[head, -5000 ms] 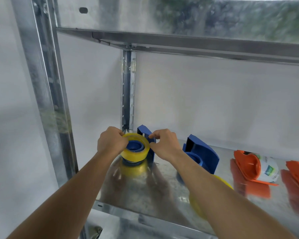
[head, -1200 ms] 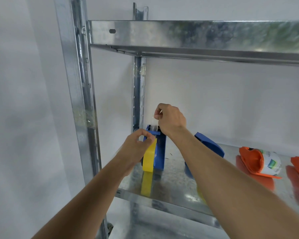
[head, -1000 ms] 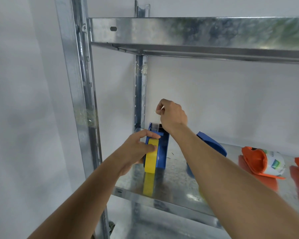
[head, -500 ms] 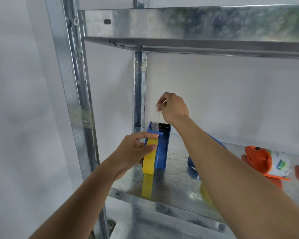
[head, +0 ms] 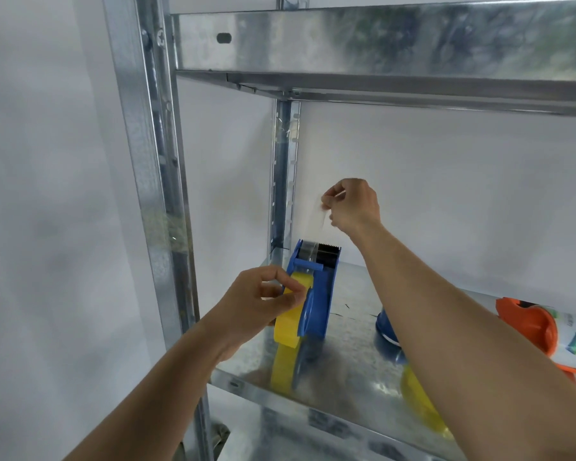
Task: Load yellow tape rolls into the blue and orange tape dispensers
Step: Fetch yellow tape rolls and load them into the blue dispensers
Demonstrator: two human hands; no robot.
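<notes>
Yellow tape roll (head: 288,314), mounted on upright blue dispenser (head: 316,294) on shelf (head: 346,354), being pinched by left hand (head: 263,301). Clear tape end (head: 316,216) being held taut in right hand (head: 353,204) grip above cutter. Risk: strip being torn or stuck askew if pulled off-line.

The shelf (head: 346,371) is galvanised metal, mottled and glossy enough to mirror what stands on it; its posts (head: 147,161) share that spangled sheen; the blue dispenser (head: 316,304) is smooth moulded plastic, its toothed blade (head: 328,251) dark; the yellow roll (head: 288,321) looks smooth and faintly glossy; the pulled strip (head: 315,221) is thin and see-through; the orange dispenser (head: 529,324) is shiny plastic; the wall (head: 446,194) is matt white.
</notes>
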